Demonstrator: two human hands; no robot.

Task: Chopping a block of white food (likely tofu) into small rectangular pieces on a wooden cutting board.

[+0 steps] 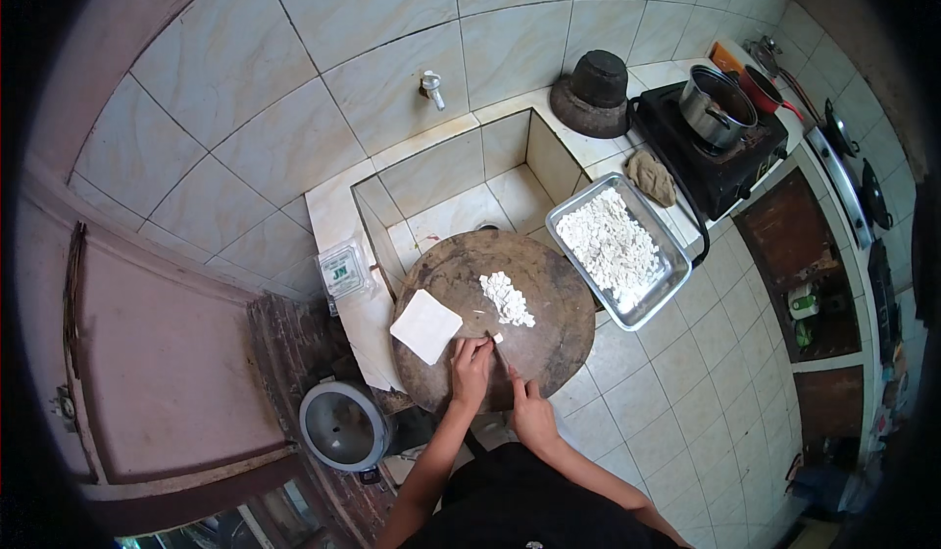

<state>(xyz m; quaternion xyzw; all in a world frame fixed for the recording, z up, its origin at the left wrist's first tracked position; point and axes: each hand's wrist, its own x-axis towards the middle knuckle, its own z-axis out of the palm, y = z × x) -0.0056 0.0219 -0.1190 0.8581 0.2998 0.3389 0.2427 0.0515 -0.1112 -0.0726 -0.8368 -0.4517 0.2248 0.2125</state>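
My right hand (533,417) grips the handle of a kitchen knife (503,358), its blade pointing away over a round wooden chopping board (562,321). Just left of the blade, my left hand (471,372) rests on the board with its fingers bent together; whatever lies under the fingertips is hidden. A small white piece (498,338) lies by the blade's tip. Farther back on the board is a heap of small white cut pieces (506,299). Beside my left hand sits a stack of thin square white sheets (426,326), perhaps wrappers.
The board covers part of a tiled sink (430,163); a tap (434,91) juts from the wall. On the right, a metal tray (665,295) holds many white pieces, near a cloth (650,178) and a stove (735,174) with a pot (717,108). A plastic packet (345,269) and round lidded pot (343,426) are left.
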